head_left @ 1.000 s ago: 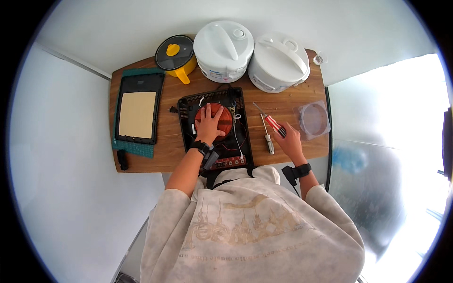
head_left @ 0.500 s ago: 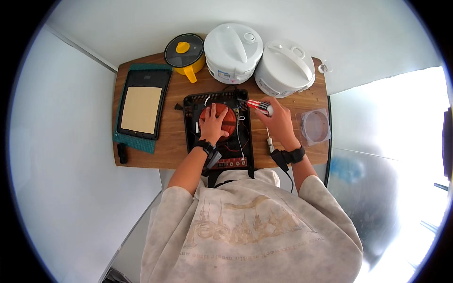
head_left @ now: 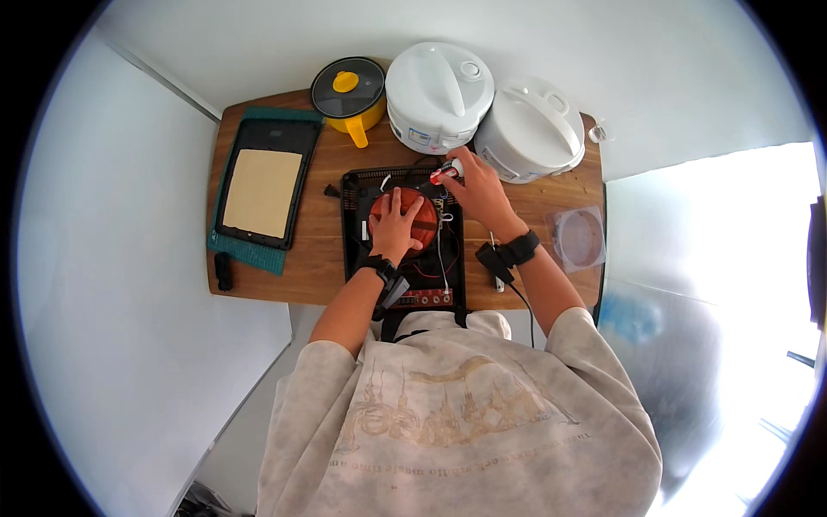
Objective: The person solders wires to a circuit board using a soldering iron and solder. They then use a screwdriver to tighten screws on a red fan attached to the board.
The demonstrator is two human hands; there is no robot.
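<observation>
Altogether two hands [head_left: 394, 229] [head_left: 479, 189], two screwdrivers [head_left: 447, 172] [head_left: 499, 284], one coil [head_left: 428, 216]

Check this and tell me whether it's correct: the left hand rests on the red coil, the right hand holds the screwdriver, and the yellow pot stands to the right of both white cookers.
Wrong on the pot: the head view shows the yellow pot to the left of both white cookers. The left hand does rest on the red coil, and the right hand holds the screwdriver.
</observation>
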